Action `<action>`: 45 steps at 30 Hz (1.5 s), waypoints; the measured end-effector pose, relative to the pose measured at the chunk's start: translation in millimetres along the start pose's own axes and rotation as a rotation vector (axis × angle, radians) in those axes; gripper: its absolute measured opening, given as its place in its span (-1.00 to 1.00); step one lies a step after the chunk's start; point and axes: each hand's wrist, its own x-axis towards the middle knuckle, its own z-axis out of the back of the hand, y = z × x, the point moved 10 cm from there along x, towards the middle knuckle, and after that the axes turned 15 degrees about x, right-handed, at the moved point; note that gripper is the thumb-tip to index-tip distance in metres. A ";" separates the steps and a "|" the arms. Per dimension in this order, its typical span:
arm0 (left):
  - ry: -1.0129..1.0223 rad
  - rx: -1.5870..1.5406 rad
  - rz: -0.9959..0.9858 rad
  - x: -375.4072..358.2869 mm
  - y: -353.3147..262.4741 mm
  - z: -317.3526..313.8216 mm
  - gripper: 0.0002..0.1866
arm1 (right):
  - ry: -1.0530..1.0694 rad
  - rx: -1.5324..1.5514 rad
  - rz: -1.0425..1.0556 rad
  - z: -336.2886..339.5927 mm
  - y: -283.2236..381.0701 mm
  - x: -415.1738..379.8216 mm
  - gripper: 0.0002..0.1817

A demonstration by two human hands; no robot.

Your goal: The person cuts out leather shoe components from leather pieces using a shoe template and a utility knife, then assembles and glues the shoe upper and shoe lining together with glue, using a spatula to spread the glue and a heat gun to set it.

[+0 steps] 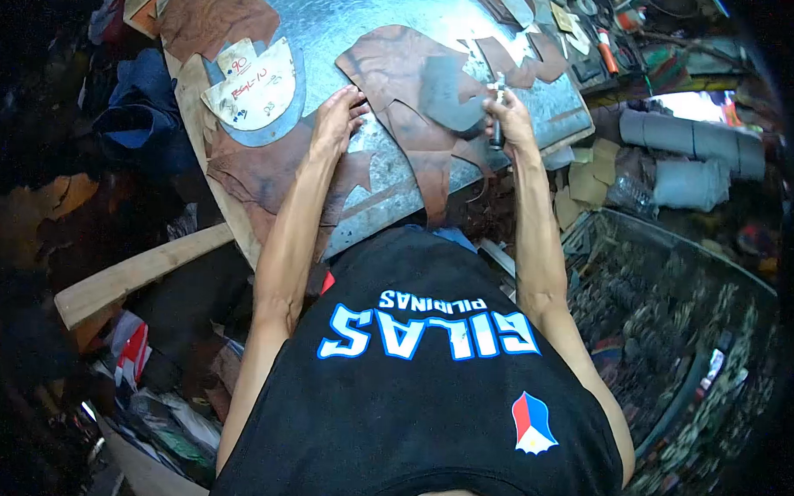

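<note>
A brown leather piece (394,69) with cut-out edges lies on the metal-topped table (363,225). My left hand (336,122) rests at its left edge, fingers apart and slightly bent, tips by the leather. Closed around a small tool with a dark handle and pale metal head (497,133) is my right hand (513,121), over the right part of the table. A grey flat template (450,92), slightly blurred, overlaps the leather, its right side close by my right fingers. More brown leather (264,169) lies under and beside my left forearm.
White marked templates (249,94) lie on a grey sheet at the table's left. Leather scraps (544,56) and an orange-handled tool (607,50) are at the far right. A wooden beam (143,270) juts out left, and a large bin of scraps (666,319) stands right.
</note>
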 end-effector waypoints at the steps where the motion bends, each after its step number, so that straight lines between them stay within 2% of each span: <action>1: -0.016 -0.007 0.002 -2.2 -1.0 -4.1 -0.50 | -0.039 0.078 0.022 11.6 1.6 8.5 -0.71; 2: -0.070 0.162 -0.048 -7.5 -4.9 -4.5 -0.48 | -0.025 0.075 0.006 18.2 -2.9 15.5 -0.71; 3: -0.124 0.334 -0.095 -12.6 -10.0 -5.3 -0.45 | -0.133 -0.070 0.068 31.0 5.4 18.4 -0.72; 4: -0.116 0.362 -0.102 -15.4 -8.6 -10.1 -0.43 | -0.237 -0.214 0.129 41.5 12.8 19.1 -0.72; 5: -0.137 0.365 -0.087 -21.3 -3.4 -13.7 -0.43 | -0.221 -0.211 0.109 41.5 6.6 22.1 -0.72; 7: -0.248 0.341 -0.188 -34.4 -8.0 -21.1 -0.41 | -0.179 -0.436 0.383 21.8 27.9 15.7 -0.70; 8: -0.242 0.261 -0.178 -31.3 1.0 -21.2 -0.32 | -0.127 -0.423 0.273 11.1 16.0 16.8 -0.68; 9: -0.252 0.276 -0.163 -33.7 4.4 -24.4 -0.32 | 0.039 -0.388 0.181 -8.0 1.9 18.6 -0.68; 11: -0.225 -0.092 -0.111 -41.0 18.4 -33.7 -0.15 | 0.271 -0.144 -0.172 -39.8 -29.9 11.2 -0.68; 12: -0.260 -0.089 -0.109 -43.8 21.5 -34.5 -0.09 | 0.284 -0.135 -0.188 -44.2 -33.6 12.4 -0.68; 15: -0.329 -0.122 -0.060 -59.4 36.0 -49.5 -0.12 | 0.332 -0.088 -0.185 -49.3 -41.9 22.0 -0.73; 19: -0.458 0.051 -0.084 -81.2 34.9 -61.8 -0.09 | 0.443 -0.003 -0.308 -52.3 -59.5 35.9 -0.71; 20: -0.567 0.072 -0.074 -86.2 36.7 -61.4 -0.24 | 0.457 -0.045 -0.305 -53.4 -58.9 37.9 -0.70; 21: -0.587 0.073 -0.071 -89.1 38.2 -70.0 -0.24 | 0.474 -0.088 -0.300 -55.0 -56.4 39.3 -0.70; 22: -0.526 0.165 -0.041 -89.7 39.5 -82.5 -0.37 | 0.504 -0.207 -0.335 -54.4 -57.8 40.1 -0.68; 23: -0.485 0.265 -0.009 -93.3 39.0 -88.0 -0.50 | 0.502 -0.224 -0.289 -55.1 -57.2 42.3 -0.65; 25: -0.591 0.465 0.012 -94.8 48.6 -87.3 -0.77 | 0.472 -0.143 -0.334 -51.7 -62.5 46.4 -0.60; 28: -0.574 0.340 0.033 -107.4 37.3 -89.8 -0.81 | 0.516 -0.028 -0.416 -51.3 -69.1 48.8 -0.59; 30: -0.532 0.412 -0.105 -111.9 15.9 -99.7 -0.77 | 0.535 -0.006 -0.431 -55.9 -65.8 47.2 -0.60; 31: -0.665 0.610 -0.223 -127.9 -15.5 -97.9 -0.74 | 0.525 -0.042 -0.434 -56.1 -66.2 47.0 -0.62; 32: -0.768 0.641 -0.122 -145.8 -25.0 -85.5 -0.74 | 0.502 -0.082 -0.433 -51.6 -65.6 48.1 -0.64; 33: -0.835 0.574 -0.131 -165.2 -49.6 -81.1 -0.77 | 0.503 -0.067 -0.435 -51.1 -66.3 47.7 -0.67; 34: -0.824 0.506 -0.284 -177.6 -69.4 -71.6 -0.84 | 0.518 -0.071 -0.420 -51.4 -66.0 47.5 -0.67; 35: -0.732 0.277 -0.268 -180.8 -73.5 -62.9 -0.90 | 0.546 -0.073 -0.404 -53.6 -65.1 47.2 -0.66; 37: -0.650 0.076 -0.336 -182.4 -85.6 -50.1 -0.91 | 0.579 -0.083 -0.365 -58.9 -58.6 47.8 -0.68; 39: -0.586 0.133 -0.313 -172.3 -83.7 -45.5 -0.91 | 0.600 -0.054 -0.410 -56.5 -54.7 43.9 -0.67; 42: -0.475 0.131 -0.275 -141.4 -72.0 -76.6 -0.90 | 0.621 -0.005 -0.470 -56.2 -12.7 18.8 -0.61; 43: -0.415 0.112 -0.249 -125.3 -60.3 -90.8 -0.88 | 0.659 0.068 -0.359 -53.3 -5.9 16.6 -0.63; 44: -0.342 0.125 -0.196 -109.8 -47.2 -104.8 -0.82 | 0.626 -0.078 -0.368 -39.7 7.3 10.9 -0.67; 45: -0.279 0.139 -0.151 -97.6 -35.3 -121.5 -0.74 | 0.606 0.044 -0.281 -31.1 14.2 9.5 -0.70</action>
